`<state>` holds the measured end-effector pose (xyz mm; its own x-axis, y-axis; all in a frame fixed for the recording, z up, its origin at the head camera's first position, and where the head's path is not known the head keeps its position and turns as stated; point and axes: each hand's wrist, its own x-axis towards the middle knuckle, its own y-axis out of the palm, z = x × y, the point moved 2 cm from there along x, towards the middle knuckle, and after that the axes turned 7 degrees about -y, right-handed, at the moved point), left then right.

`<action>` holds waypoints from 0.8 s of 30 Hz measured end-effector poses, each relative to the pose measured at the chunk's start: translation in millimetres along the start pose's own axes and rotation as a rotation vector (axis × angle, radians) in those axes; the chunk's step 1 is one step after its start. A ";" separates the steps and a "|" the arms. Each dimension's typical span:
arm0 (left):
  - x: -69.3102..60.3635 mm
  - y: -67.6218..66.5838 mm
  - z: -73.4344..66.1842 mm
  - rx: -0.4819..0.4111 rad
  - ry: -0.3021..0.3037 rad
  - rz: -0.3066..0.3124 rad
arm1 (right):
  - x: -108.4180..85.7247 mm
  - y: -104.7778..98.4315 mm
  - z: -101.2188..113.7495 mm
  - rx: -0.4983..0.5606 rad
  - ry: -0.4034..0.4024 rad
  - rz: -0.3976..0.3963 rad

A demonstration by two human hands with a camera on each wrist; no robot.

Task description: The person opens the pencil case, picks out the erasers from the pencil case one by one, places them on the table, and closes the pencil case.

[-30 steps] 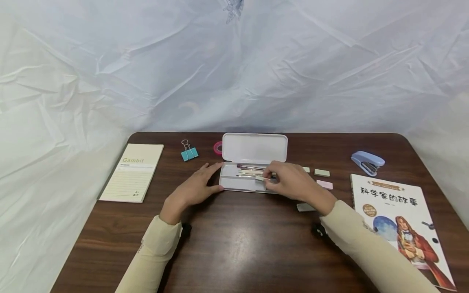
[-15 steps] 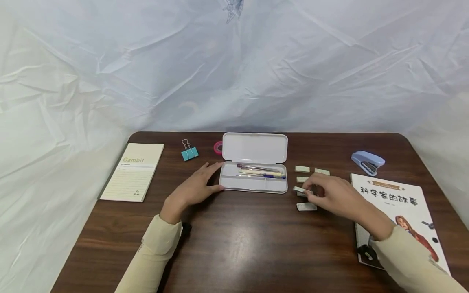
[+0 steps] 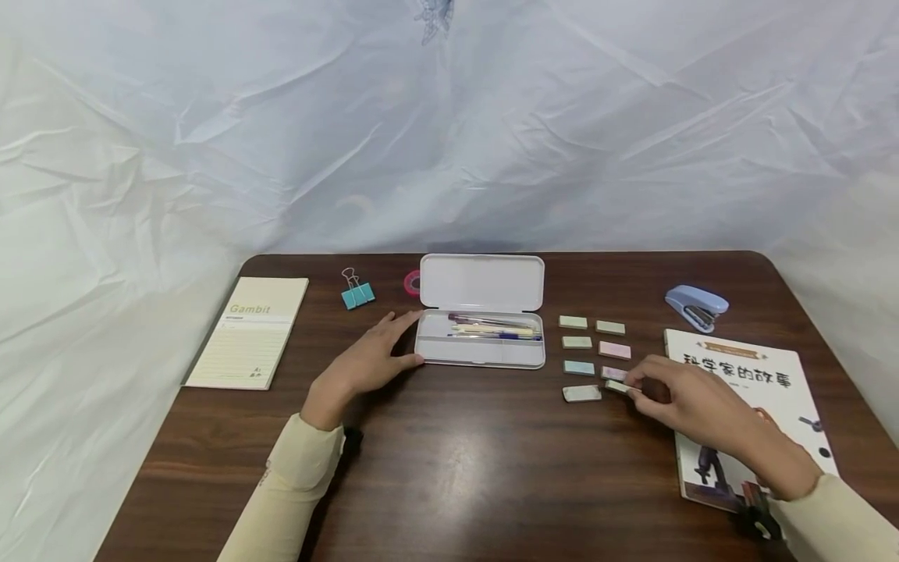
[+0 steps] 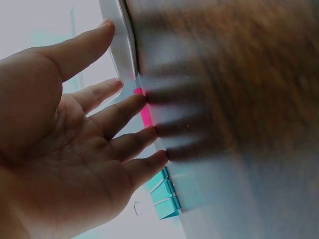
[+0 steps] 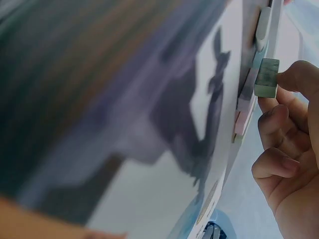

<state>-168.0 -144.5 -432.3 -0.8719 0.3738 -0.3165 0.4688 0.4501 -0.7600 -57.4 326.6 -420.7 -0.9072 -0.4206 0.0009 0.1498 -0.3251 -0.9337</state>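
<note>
A white pencil case [image 3: 485, 282] lies with its lid raised at the middle of the table. Pens and pencils [image 3: 495, 329] lie in its rear compartment. My left hand [image 3: 367, 364] touches the case's left end with thumb and fingers extended. To the right of the case, my right hand [image 3: 702, 406] pinches a pale green eraser [image 5: 267, 78] between thumb and fingertip, low over the table. A purple eraser [image 3: 612, 373] lies just behind the held one, and a pink eraser [image 3: 615, 350] farther back. A white eraser [image 3: 581, 393] and a blue eraser [image 3: 579, 367] lie to the left.
More pale green erasers [image 3: 576, 342] are at the back of the two columns. A book [image 3: 744, 355] lies under the right forearm, with a blue stapler [image 3: 695, 306] behind it. A notepad [image 3: 246, 336], a teal binder clip [image 3: 358, 295] and a pink tape roll [image 3: 412, 282] stand left.
My right hand has moved right from the pencil case with the pale green eraser, past the left column to the front of the right column. The left hand has stayed at the case.
</note>
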 end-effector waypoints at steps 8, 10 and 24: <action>-1.8 -1.3 -2.2 -0.003 0.011 0.006 | -3.3 2.1 -2.0 -0.024 -0.025 0.000; 2.9 3.1 5.4 0.005 0.021 -0.012 | -3.3 2.2 -2.0 -0.037 -0.030 0.001; -3.9 -2.1 -8.0 0.004 -0.004 -0.001 | -5.8 4.9 0.3 -0.075 -0.042 -0.009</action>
<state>-164.4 -140.4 -424.9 -0.8727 0.3704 -0.3179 0.4676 0.4474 -0.7623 -51.3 327.2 -425.2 -0.8907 -0.4541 0.0231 0.1103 -0.2650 -0.9579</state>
